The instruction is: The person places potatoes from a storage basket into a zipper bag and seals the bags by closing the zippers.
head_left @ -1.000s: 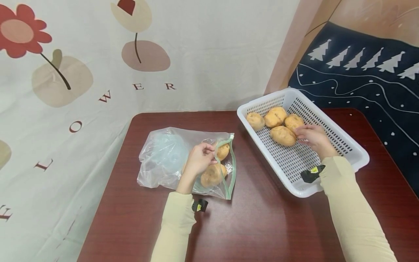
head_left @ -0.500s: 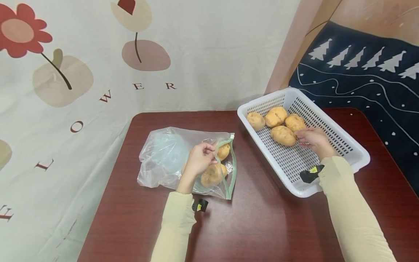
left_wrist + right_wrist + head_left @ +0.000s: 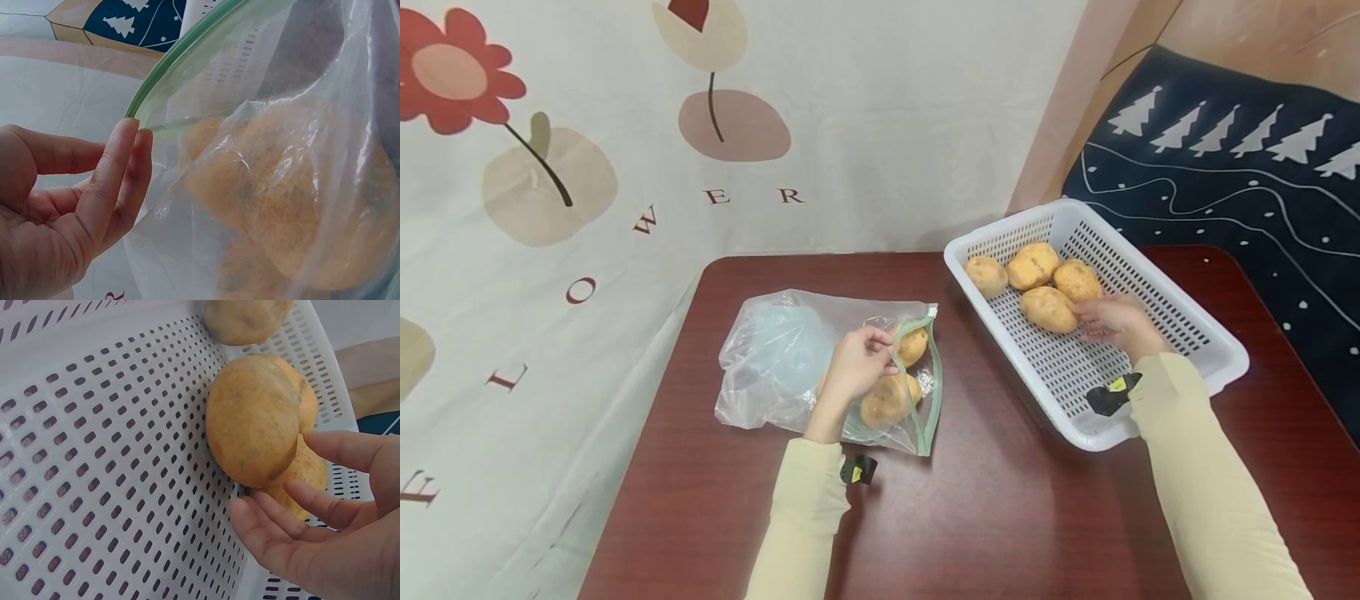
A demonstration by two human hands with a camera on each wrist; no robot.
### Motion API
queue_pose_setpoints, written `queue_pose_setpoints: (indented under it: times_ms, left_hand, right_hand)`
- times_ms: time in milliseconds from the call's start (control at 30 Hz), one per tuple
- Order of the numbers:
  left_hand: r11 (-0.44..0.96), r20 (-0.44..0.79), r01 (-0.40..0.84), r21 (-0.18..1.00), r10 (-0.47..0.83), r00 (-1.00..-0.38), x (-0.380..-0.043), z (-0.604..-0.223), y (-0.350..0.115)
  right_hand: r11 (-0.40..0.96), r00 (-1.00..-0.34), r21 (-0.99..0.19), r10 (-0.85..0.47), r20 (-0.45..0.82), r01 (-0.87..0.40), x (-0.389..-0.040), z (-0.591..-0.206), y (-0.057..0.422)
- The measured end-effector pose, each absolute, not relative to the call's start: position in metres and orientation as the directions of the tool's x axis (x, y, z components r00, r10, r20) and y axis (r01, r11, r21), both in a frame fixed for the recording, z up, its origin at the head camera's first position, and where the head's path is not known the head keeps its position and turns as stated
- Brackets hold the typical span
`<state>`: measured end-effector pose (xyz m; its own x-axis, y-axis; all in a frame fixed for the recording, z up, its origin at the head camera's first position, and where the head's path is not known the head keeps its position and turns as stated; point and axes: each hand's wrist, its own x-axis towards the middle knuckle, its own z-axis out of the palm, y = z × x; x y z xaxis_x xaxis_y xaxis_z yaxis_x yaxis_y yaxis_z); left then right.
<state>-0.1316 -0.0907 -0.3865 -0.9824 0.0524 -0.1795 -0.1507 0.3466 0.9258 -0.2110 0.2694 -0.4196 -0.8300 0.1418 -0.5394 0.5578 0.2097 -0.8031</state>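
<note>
My left hand (image 3: pixel 857 362) pinches the green zip edge of a clear zip bag (image 3: pixel 775 342) and holds its mouth apart. Inside the bag, potatoes (image 3: pixel 306 187) show through the plastic near the mouth, and a pale blue rounded shape (image 3: pixel 790 350) fills the far end. Over on the right, my right hand (image 3: pixel 1116 321) reaches into a white plastic basket (image 3: pixel 1195 337), fingers spread at one end of a front potato (image 3: pixel 253 422). Thumb tip and fingertips are right at that potato's edge, in the right wrist view. Several potatoes (image 3: pixel 1032 265) sit together in the basket's far left part.
Both bag and basket stand on a dark red-brown table (image 3: pixel 970 508). Behind them hangs a white flower-print cloth (image 3: pixel 880 158), with a navy tree-print cloth (image 3: pixel 1217 192) at the right. Black wrist cameras (image 3: pixel 859 469) are strapped on both wrists.
My right hand has shifted slightly left, closer round the end of the front potato. The left hand stays at the bag's edge, and the bag has not moved.
</note>
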Motion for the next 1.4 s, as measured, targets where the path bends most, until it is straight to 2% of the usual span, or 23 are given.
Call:
queue_pose_setpoints:
  times_ms: [167,300,800,1400]
  left_hand:
    - [0.345,-0.185,-0.156,0.926,0.053,-0.981,-0.131,-0.386,-0.091]
    - [0.333,-0.189,-0.16,0.929,0.055,-0.98,-0.132,-0.387,-0.09]
    - [0.339,-0.178,-0.149,0.929,0.056,-0.982,-0.131,-0.388,-0.091]
    - [0.327,-0.172,-0.147,0.933,0.049,-0.984,-0.131,-0.386,-0.091]
  right_hand:
    - [0.249,-0.813,-0.776,0.106,-0.573,0.579,-0.213,-0.422,0.269]
    - [0.229,-0.808,-0.779,0.078,-0.583,0.584,-0.214,-0.421,0.267]
    - [0.251,-0.84,-0.826,-0.079,-0.537,0.505,-0.216,-0.426,0.255]
    - [0.296,-0.866,-0.842,-0.085,-0.493,0.45,-0.217,-0.422,0.243]
